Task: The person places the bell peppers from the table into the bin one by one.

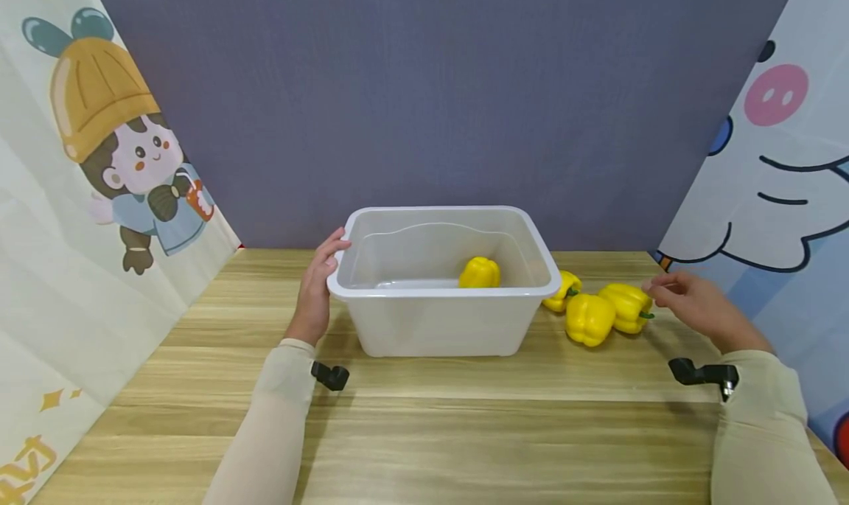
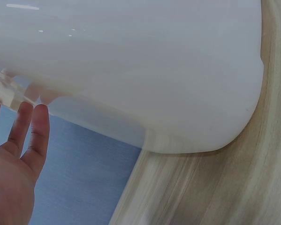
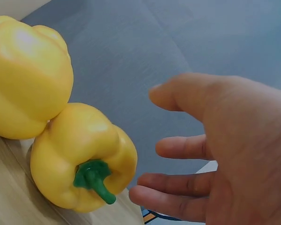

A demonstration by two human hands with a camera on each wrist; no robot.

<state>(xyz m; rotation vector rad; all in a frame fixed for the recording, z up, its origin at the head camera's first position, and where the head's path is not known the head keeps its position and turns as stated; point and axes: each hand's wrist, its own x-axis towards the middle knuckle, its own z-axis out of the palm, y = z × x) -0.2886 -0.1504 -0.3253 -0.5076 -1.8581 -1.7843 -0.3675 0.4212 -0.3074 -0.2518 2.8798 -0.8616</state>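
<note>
While the grey-blue backdrop [image 1: 438, 99] fills the far side, printed sheets flank it, a capped cartoon child on the left sheet [image 1: 40, 269] and a pink-snouted white figure on the right sheet [image 1: 703, 217]. Below spreads the wood-grain table [image 1: 464, 431], and there, upright in the middle, stands the white bin [image 1: 438, 326]! In reach two pale sleeves, the left one [image 1: 261, 431] and the right one [image 1: 763, 431]. Left hand [image 1: 317, 284], at the bin's left rim: fingers stretched out straight, fingertips touching the bin; the thumb is hard to make out. Right hand [image 1: 703, 307], out beyond the bin's other end: thumb parted from the fingers, nothing in its grasp, fingertips just beside the rightmost pepper [image 1: 622, 306]; contact, I cannot tell. Four yellow peppers in all: one pepper [image 1: 480, 273] inside the bin, right of its middle, and three on the table to the bin's right, where the front pepper [image 1: 589, 321] sits next to the rightmost and the rear pepper [image 1: 565, 290] is partly hidden by the bin. Black mounts at both wrists, left mount [image 1: 329, 376] and right mount [image 1: 703, 373], and smallest of all, the rightmost pepper's green stem [image 3: 99, 183], pointing toward the right hand's fingers
</note>
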